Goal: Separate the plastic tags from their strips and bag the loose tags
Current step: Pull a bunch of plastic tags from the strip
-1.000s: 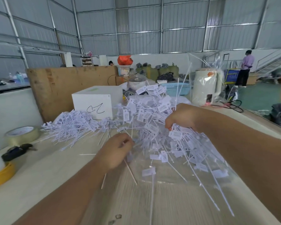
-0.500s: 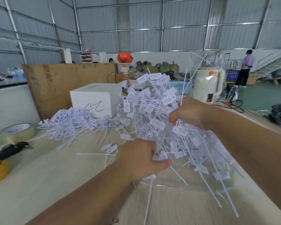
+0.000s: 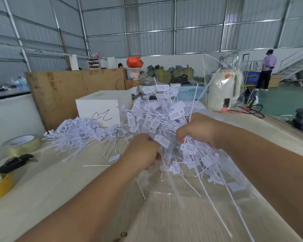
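Plastic tags (image 3: 157,123) are held in a big bunch by the left hand (image 3: 140,154) and right hand (image 3: 198,130) — fingers curled round them — over the clear bag (image 3: 191,186), while another pile (image 3: 77,131) far left is not yet bagged.

Soft, even daylight; wide-angle edge bending, motion blur in the foreground.

Corrugated grey metal walls (image 3: 156,32) on steel framing, green floor (image 3: 285,100), metal staircase (image 3: 297,63) far right. Pale wooden table (image 3: 42,180), plywood board (image 3: 73,91) behind, white box (image 3: 101,109), beige kettle (image 3: 224,91).
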The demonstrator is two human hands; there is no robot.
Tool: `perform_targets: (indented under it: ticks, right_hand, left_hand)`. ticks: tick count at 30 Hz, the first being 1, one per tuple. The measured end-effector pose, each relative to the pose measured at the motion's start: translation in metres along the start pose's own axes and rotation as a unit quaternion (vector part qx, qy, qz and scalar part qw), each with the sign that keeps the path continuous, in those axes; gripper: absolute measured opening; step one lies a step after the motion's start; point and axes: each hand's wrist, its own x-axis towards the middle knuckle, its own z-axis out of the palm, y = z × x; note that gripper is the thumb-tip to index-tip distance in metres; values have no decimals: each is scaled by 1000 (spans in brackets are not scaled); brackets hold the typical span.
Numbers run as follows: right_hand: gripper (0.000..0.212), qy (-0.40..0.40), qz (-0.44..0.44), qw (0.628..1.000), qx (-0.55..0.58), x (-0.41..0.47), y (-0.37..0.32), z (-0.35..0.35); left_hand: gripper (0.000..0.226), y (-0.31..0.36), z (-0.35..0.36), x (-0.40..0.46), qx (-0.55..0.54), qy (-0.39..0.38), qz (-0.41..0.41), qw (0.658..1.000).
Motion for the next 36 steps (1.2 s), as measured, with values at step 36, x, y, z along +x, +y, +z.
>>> perform_targets:
  ticks: [36]
  right_hand:
    - [40,-59,-20,998,-33,-11,31,-38]
  left_hand:
    - [43,-36,-25,32,-8,-26,30,999]
